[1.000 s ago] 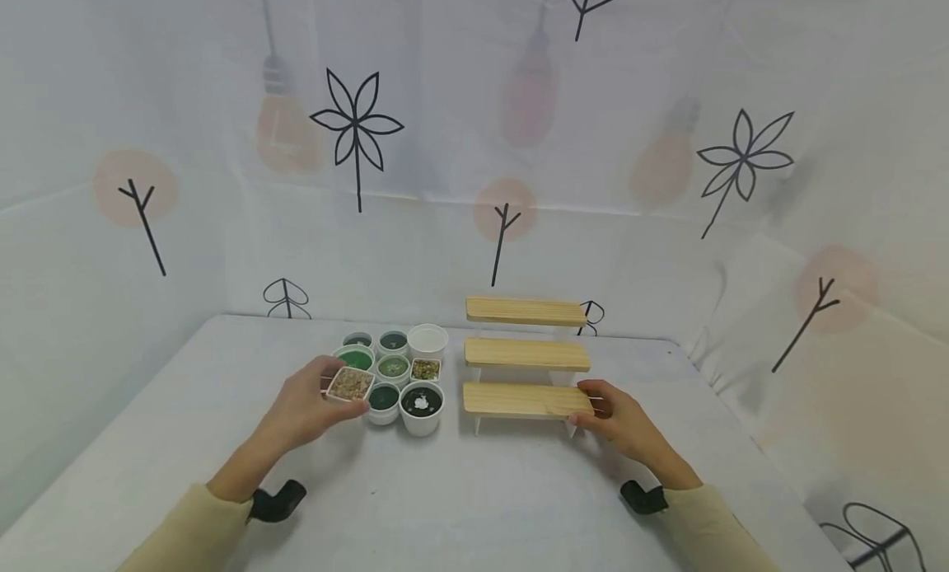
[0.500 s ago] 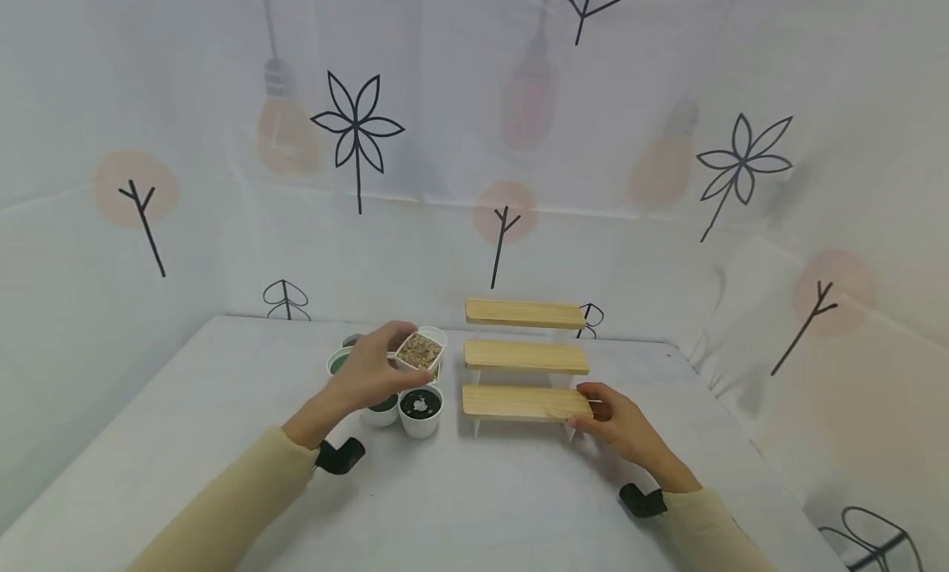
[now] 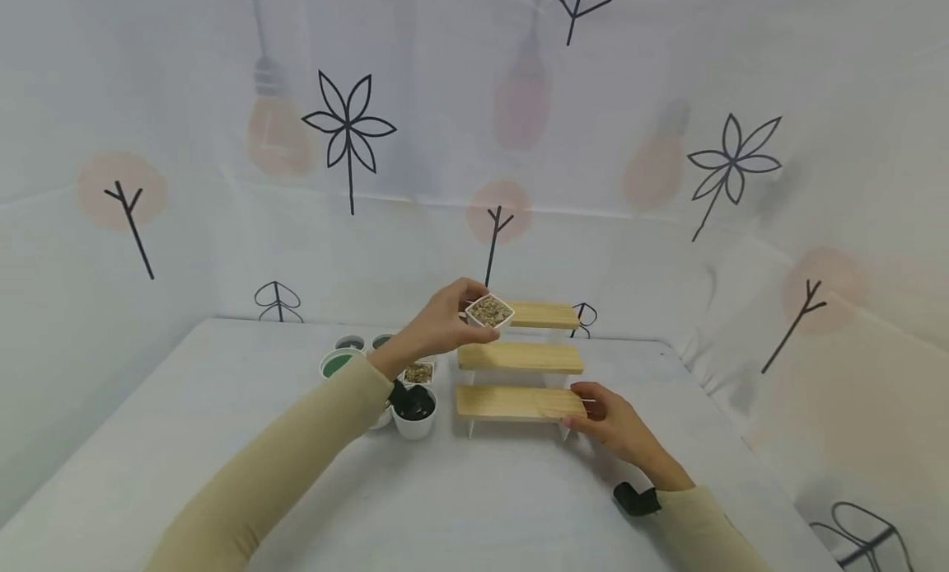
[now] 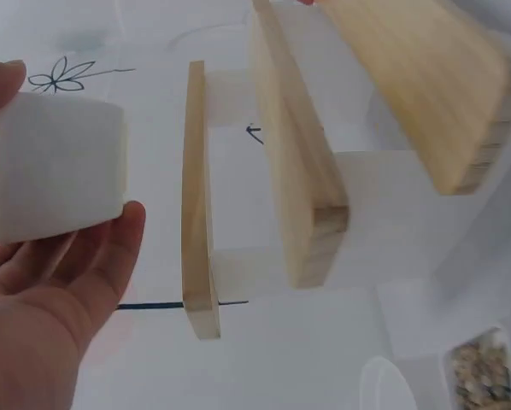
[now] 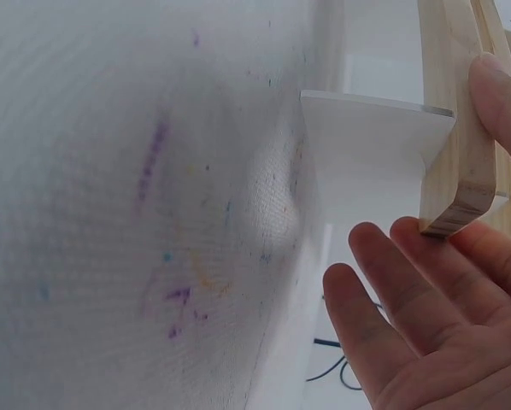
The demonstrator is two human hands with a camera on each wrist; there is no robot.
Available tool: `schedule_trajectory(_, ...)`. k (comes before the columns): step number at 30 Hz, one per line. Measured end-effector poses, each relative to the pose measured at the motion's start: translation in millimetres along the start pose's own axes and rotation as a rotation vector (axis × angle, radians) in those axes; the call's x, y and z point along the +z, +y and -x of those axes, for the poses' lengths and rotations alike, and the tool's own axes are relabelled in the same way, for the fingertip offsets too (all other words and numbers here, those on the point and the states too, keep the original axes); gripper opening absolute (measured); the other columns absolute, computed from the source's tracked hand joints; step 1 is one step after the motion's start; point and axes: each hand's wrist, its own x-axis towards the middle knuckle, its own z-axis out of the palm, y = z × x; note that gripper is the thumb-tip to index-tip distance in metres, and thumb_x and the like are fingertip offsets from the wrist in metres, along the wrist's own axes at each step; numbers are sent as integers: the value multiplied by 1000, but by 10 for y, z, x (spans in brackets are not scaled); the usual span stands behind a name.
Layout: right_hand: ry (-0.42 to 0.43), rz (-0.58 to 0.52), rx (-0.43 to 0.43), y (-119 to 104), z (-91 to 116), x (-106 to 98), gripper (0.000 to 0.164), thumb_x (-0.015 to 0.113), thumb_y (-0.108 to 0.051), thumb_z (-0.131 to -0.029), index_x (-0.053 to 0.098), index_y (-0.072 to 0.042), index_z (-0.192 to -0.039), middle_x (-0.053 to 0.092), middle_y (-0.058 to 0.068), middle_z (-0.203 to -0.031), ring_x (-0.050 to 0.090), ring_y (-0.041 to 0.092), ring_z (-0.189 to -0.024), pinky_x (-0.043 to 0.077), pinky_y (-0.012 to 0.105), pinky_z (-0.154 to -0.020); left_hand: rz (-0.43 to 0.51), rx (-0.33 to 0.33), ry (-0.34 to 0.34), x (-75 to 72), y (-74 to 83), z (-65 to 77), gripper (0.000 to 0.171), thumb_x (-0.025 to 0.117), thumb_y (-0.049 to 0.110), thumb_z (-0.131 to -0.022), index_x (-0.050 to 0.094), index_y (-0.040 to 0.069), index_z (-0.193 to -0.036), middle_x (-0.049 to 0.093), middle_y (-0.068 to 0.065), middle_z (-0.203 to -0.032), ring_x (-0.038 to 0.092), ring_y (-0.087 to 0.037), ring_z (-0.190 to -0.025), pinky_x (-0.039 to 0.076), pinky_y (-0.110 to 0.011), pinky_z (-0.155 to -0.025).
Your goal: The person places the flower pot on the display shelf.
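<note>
My left hand (image 3: 445, 321) holds a small white square pot (image 3: 490, 315) of tan grit, raised at the left end of the top board of a three-step wooden display stand (image 3: 519, 356). In the left wrist view the pot's plain white side (image 4: 59, 166) shows between thumb and fingers, a gap apart from the nearest board (image 4: 196, 188). My right hand (image 3: 615, 428) grips the right end of the stand's lowest board (image 3: 519, 402). The right wrist view has the thumb (image 5: 502, 107) on one edge of that board and fingertips at its end.
Left of the stand, several small white pots cluster on the white-covered table (image 3: 460, 506). Among them are a green-filled pot (image 3: 339, 363), a square grit pot (image 3: 419, 373) and a dark-filled round pot (image 3: 415, 424). My left forearm (image 3: 296, 457) hides some of them.
My left hand has carried the square pot from over the left side of the pot cluster, right and upward to the top board. My right hand stays on the lowest board.
</note>
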Motion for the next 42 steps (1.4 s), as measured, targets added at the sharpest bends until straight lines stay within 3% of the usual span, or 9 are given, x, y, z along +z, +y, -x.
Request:
schedule_trajectory(7,7,-12,-9,14,9,-7,68,74,-39,-82,48,-4,-135,49,20,-137,57,35,-115,50,44,-92,-9,23,-80,193,51,-420,63,76,20,-80,47,5,-134,53,-10,-128,56,-19,-99,53,-25,-77)
schedule_trajectory(16,8,-48,-9,22,20,17,67,75,-36,-81,48,-4,-134,50,18,-136,57,35,-115,50,45,-92,47,2,-132,350,2,-755,58,73,16,-83,49,3,-134,51,-9,-131,58,-19,-97,52,-29,-78)
schedule_trajectory(22,-6,-50,-18,16,37,31,67,74,-35,-83,48,-2,-135,49,21,-137,57,37,-115,50,44,-92,76,-29,-133,428,-57,-861,57,72,16,-83,50,3,-134,53,-7,-128,58,-18,-98,51,-30,-81)
schedule_trajectory(32,6,0,-27,-12,48,11,65,73,-38,-84,49,-4,-134,50,19,-135,58,35,-113,51,44,-90,80,-54,-164,485,-21,-970,55,70,19,-86,51,5,-136,58,-4,-119,54,-18,-108,45,-35,-95)
schedule_trajectory(42,6,-7,-26,8,39,15,64,73,-38,-83,49,-5,-134,51,18,-135,58,34,-113,51,44,-90,114,-60,-157,565,-24,-1051,53,70,15,-85,53,7,-135,58,-6,-120,54,-19,-111,47,-33,-93)
